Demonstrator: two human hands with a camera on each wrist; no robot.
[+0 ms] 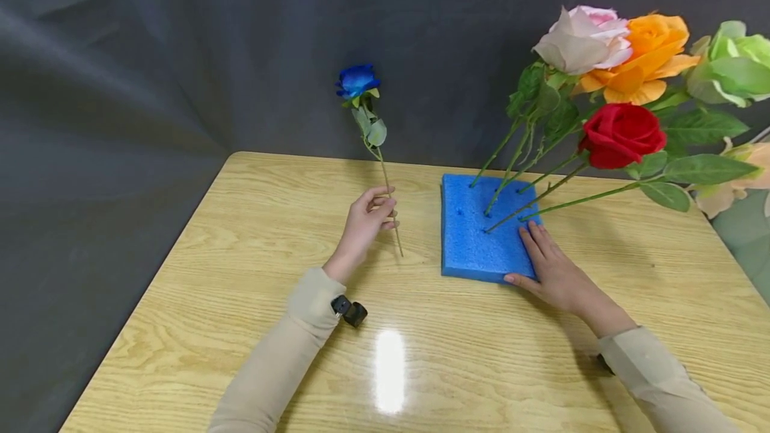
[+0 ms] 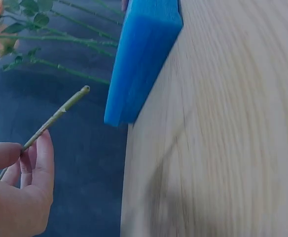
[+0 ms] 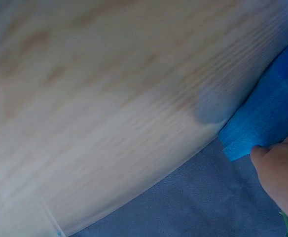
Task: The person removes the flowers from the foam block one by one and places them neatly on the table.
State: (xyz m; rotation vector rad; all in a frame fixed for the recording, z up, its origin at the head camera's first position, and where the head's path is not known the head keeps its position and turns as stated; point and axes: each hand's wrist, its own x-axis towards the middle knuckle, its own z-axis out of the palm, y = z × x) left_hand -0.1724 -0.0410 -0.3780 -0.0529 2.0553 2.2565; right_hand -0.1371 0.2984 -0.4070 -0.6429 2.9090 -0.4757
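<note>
in l. grip (image 1: 365, 220): blue rose (image 1: 376, 133), bloom (image 1: 357, 81) above, stem tip (image 1: 401, 253) below

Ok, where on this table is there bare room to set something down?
The table is bare left of the left hand and, nearer, between the two sleeves. It's crowded at the foam block, with the right hand on its edge and flowers leaning off to the right.

A studio-like setup, judging by the dark cloth backdrop (image 1: 240, 52) behind the wood-grain table (image 1: 457, 353).
</note>
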